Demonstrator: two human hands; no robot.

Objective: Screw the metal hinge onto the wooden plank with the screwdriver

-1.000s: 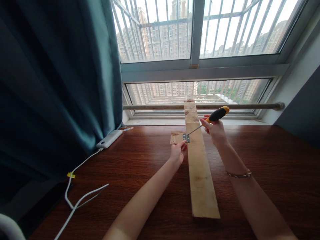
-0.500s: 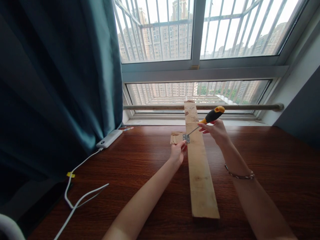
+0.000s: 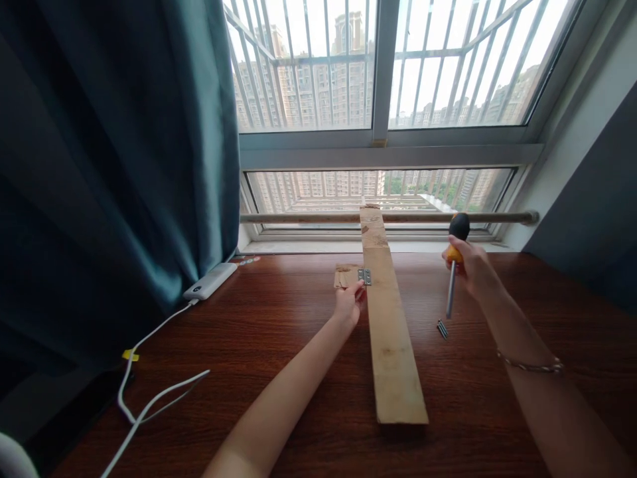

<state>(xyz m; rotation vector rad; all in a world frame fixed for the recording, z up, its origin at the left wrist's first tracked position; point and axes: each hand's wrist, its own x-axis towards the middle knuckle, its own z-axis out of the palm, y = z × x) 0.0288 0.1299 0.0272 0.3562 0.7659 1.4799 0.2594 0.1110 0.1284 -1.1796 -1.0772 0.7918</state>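
Observation:
A long wooden board (image 3: 393, 338) lies lengthwise on the brown table, its far end reaching toward the window. Against its left side sits a short wood piece (image 3: 344, 275). A metal hinge (image 3: 364, 276) spans the joint between the two. My left hand (image 3: 351, 304) pinches the hinge's near edge, fingers at the short piece. Off to the right of the board, my right hand (image 3: 470, 265) grips a screwdriver (image 3: 454, 259) with a black and yellow handle, its shaft pointing down. Below the tip lie several screws (image 3: 442, 328) on the table.
A white power bank (image 3: 210, 281) with a white cable (image 3: 158, 323) lies at the left by the blue curtain (image 3: 199, 133). A horizontal rail (image 3: 308, 218) crosses in front of the barred window. The brown table (image 3: 279, 345) carries everything.
My right hand has moved the screwdriver from the hinge to the right, turning its tip downward above the screws, which now show. My left hand stays at the hinge.

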